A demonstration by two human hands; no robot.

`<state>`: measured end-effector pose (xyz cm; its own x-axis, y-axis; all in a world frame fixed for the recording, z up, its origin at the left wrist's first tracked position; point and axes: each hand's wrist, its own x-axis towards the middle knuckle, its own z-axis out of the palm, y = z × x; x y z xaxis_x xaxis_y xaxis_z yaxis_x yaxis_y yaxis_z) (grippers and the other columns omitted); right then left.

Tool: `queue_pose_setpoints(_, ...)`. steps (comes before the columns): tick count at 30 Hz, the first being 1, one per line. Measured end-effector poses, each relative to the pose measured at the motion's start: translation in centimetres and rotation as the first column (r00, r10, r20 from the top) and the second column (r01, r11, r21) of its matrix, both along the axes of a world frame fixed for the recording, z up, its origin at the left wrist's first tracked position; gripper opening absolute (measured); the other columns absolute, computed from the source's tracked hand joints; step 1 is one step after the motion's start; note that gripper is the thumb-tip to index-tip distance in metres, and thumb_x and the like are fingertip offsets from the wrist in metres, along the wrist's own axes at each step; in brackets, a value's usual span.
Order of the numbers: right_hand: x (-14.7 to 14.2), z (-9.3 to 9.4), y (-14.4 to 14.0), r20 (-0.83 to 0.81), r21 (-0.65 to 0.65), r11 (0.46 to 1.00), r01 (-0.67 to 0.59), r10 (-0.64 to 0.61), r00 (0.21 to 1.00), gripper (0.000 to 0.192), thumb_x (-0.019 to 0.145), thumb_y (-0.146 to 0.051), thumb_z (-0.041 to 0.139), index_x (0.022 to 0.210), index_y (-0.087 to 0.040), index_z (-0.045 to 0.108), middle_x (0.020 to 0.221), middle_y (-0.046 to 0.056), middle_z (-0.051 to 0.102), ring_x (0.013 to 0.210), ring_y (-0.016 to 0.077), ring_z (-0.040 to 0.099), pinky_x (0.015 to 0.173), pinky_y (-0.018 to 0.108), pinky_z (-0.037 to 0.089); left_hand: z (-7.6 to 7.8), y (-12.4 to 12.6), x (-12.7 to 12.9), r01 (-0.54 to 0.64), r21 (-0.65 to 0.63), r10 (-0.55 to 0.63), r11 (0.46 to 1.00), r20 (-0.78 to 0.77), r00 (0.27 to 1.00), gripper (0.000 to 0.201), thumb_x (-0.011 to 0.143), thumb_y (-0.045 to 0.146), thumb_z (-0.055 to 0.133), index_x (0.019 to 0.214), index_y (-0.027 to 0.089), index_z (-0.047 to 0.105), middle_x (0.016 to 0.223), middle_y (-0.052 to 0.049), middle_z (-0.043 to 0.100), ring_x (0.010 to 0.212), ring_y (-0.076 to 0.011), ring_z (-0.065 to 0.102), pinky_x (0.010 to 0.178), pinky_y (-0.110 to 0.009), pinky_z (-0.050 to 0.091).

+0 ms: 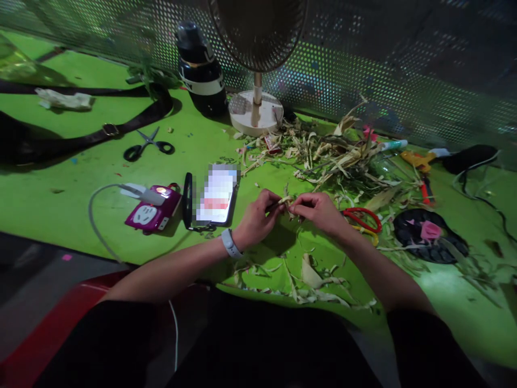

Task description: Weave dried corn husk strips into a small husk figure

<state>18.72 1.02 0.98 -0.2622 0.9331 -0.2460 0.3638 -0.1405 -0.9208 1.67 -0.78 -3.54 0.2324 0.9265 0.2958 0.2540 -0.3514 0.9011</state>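
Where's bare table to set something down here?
Bare green lies between the black scissors, the strap and the power strip, and at the far left edge. Crowded: husk scraps from the fan base rightward, around both hands and the red scissors.

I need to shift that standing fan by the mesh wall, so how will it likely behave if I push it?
The fan looks top-heavy: a wide head on a thin stem above a small round base, so a high push might tip it. Pushed at the base, it would probably slide on the green table, though leaf scraps beside it could snag.
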Motion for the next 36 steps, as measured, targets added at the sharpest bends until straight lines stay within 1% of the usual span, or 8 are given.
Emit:
queue_pose_setpoints(5, 0.2, 0.0, 0.8, -0.100, -0.179, 0.984, -0.022, 0.004, 0.995, 0.013, 0.057, -0.024, 0.065, 0.049, -0.016, 0.058, 0.045, -0.005, 0.053, 0.046, 0.0078, 0.046, 0.049, 0.023, 0.038, -0.6, -0.1, 0.2, -0.029, 0.111, 0.036, 0.993, -0.062, 0.997, 0.006, 0.085, 0.018, 0.053, 0.089, 0.018, 0.049, 0.077, -0.002, 0.063, 0.068, -0.0121, 0.063, 0.060, -0.023, 0.048)
queue_pose_setpoints(9, -0.3, -0.4, 0.5, -0.213, -0.173, 0.980, 0.102, -0.138, 0.967, 0.015, 0.057, -0.027, 0.068, 0.054, -0.017, 0.058, 0.051, -0.005, 0.055, 0.048, 0.0074, 0.047, 0.049, 0.022, 0.039, -0.7, 0.2, 0.0, -0.059, 0.168, 0.072, 0.984, -0.068, 0.995, 0.006, 0.085, 0.016, 0.053, 0.090, 0.017, 0.051, 0.079, -0.003, 0.064, 0.068, -0.0124, 0.063, 0.060, -0.024, 0.048)
queue_pose_setpoints(13, -0.5, -0.8, 0.0, -0.277, -0.166, 0.980, 0.107, -0.150, 0.949, 0.028, 0.057, -0.038, 0.076, 0.064, -0.016, 0.060, 0.058, -0.004, 0.058, 0.052, 0.0073, 0.050, 0.051, 0.021, 0.043, -0.6, 0.6, -0.3, -0.041, 0.193, 0.055, 0.980, -0.068, 0.996, 0.005, 0.085, 0.017, 0.052, 0.090, 0.017, 0.051, 0.079, -0.003, 0.063, 0.069, -0.0124, 0.062, 0.063, -0.024, 0.048)
queue_pose_setpoints(19, -0.6, -1.6, -0.1, -0.355, -0.019, 0.966, 0.257, -0.247, 0.902, 0.052, 0.050, -0.048, 0.083, 0.079, -0.022, 0.047, 0.068, -0.006, 0.055, 0.058, 0.0097, 0.055, 0.057, 0.025, 0.053, 0.1, 0.8, -0.5, 0.063, -0.035, -0.062, 0.997, 0.033, 0.998, 0.010, 0.087, 0.026, 0.051, 0.086, 0.018, 0.045, 0.074, 0.000, 0.058, 0.064, -0.0101, 0.056, 0.058, -0.021, 0.044)
queue_pose_setpoints(26, -0.1, -1.0, -0.3, -0.147, 0.184, 0.965, 0.188, -0.162, 0.976, 0.042, 0.068, -0.054, 0.070, 0.084, -0.021, 0.051, 0.074, -0.003, 0.055, 0.061, 0.0096, 0.051, 0.056, 0.024, 0.044, 0.3, 0.8, -0.8, 0.162, 0.063, -0.160, 0.985, -0.036, 0.986, 0.010, 0.087, 0.022, 0.050, 0.096, 0.017, 0.051, 0.085, -0.005, 0.060, 0.074, -0.0122, 0.058, 0.067, -0.025, 0.047)
queue_pose_setpoints(29, 0.8, -0.1, 0.2, 0.007, 0.090, 0.996, 0.007, -0.007, 1.000, 0.041, 0.080, -0.058, 0.054, 0.073, -0.018, 0.058, 0.061, -0.002, 0.051, 0.052, 0.0090, 0.042, 0.050, 0.024, 0.033, 0.4, 0.9, -1.0, 0.260, 0.055, -0.258, 0.964, -0.042, 0.965, 0.013, 0.086, 0.019, 0.050, 0.098, 0.017, 0.053, 0.090, -0.007, 0.062, 0.079, -0.0130, 0.059, 0.072, -0.027, 0.049)
queue_pose_setpoints(31, 1.1, 0.2, 0.5, 0.058, 0.031, 0.997, -0.072, 0.070, 0.996, 0.044, 0.078, -0.058, 0.056, 0.064, -0.017, 0.058, 0.054, -0.003, 0.046, 0.050, 0.0088, 0.038, 0.049, 0.025, 0.028, 0.6, 0.9, -1.0, 0.322, 0.022, -0.322, 0.946, -0.024, 0.947, 0.012, 0.087, 0.019, 0.051, 0.098, 0.017, 0.054, 0.092, -0.007, 0.062, 0.081, -0.0134, 0.060, 0.073, -0.027, 0.050)
queue_pose_setpoints(36, 1.1, 0.0, 0.8, 0.129, 0.080, 0.993, -0.083, 0.072, 0.989, 0.038, 0.070, -0.052, 0.065, 0.061, -0.017, 0.054, 0.056, -0.004, 0.046, 0.055, 0.0094, 0.038, 0.051, 0.024, 0.027, 1.2, 0.8, -0.8, 0.389, -0.033, -0.390, 0.921, -0.019, 0.921, 0.014, 0.088, 0.025, 0.051, 0.097, 0.016, 0.055, 0.090, -0.007, 0.063, 0.078, -0.0128, 0.060, 0.071, -0.026, 0.049)
